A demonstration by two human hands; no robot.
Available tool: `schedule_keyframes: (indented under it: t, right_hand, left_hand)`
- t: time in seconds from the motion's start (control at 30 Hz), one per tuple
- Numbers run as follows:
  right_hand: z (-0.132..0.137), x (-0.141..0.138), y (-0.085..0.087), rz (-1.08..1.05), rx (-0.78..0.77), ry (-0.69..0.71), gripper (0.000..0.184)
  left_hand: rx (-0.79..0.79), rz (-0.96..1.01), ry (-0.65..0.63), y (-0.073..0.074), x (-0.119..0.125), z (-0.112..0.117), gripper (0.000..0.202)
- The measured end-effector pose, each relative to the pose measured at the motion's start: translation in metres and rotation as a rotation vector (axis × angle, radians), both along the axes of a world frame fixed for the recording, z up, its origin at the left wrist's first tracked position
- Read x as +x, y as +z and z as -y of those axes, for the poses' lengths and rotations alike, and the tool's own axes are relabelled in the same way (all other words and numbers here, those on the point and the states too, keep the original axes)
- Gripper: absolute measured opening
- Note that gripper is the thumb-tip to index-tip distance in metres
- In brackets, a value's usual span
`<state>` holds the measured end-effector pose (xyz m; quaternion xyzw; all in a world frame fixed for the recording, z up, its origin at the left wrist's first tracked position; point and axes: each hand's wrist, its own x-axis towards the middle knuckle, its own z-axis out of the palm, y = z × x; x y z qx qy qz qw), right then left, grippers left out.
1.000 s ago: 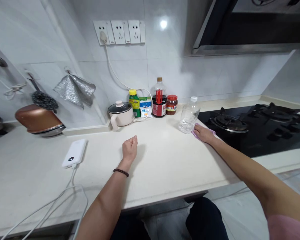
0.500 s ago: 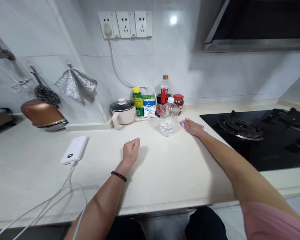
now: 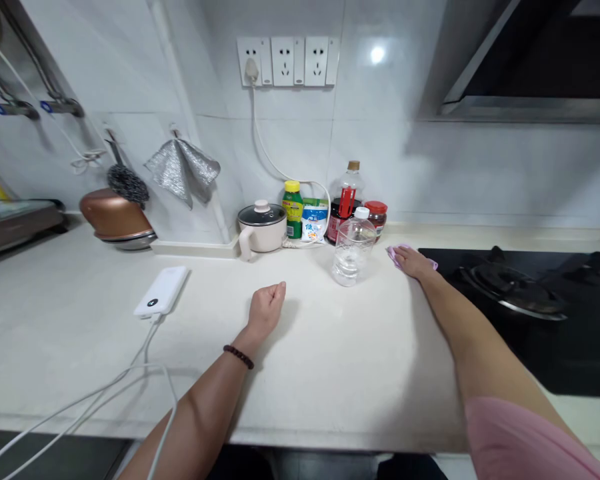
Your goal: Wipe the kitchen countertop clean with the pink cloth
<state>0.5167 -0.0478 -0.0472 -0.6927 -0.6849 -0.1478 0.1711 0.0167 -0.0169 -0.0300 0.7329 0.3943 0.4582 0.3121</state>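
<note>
My right hand point(image 3: 411, 261) reaches far out over the cream countertop point(image 3: 325, 373) and presses on a pink-purple cloth point(image 3: 393, 253) beside the black gas hob. The cloth's edges show on both sides of the hand, its right end at the hob's edge. Left of that hand stands a clear plastic bottle with a white cap point(image 3: 353, 257), with a little clear liquid in its base; the hand does not touch it. My left hand point(image 3: 267, 311) is closed in a fist over the middle of the counter, with nothing visible in it. A dark beaded bracelet point(image 3: 239, 357) circles its wrist.
Along the wall stand a small electric pot point(image 3: 264, 230), a green bottle point(image 3: 293, 212), a white-blue packet point(image 3: 314, 221) and sauce jars point(image 3: 377, 219). A white power bank point(image 3: 162, 291) with cables point(image 3: 125, 373) lies at left. The gas hob point(image 3: 570, 347) is at right.
The view has swung left, so the scene sits farther right. My right hand has slid the cloth slightly right, to the hob's edge. My left fist stays closed in nearly the same place.
</note>
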Motion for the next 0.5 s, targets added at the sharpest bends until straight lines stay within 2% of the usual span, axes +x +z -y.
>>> schedule_keyframes:
  t: [0.2,0.37,0.5]
  right_hand:
    - [0.062,0.002,-0.01,-0.041,-0.129,-0.164,0.051]
    - [0.142,-0.017,-0.021,-0.025,-0.112,-0.156,0.056]
    - [0.205,-0.04,-0.024,-0.035,-0.093,-0.156,0.055]
  left_hand:
    - [0.035,-0.005,0.011,0.002,0.0,-0.001,0.049]
    - [0.041,0.009,0.045,0.002,-0.003,-0.002,0.048]
    - [0.041,0.022,0.074,0.002,-0.005,-0.005,0.047]
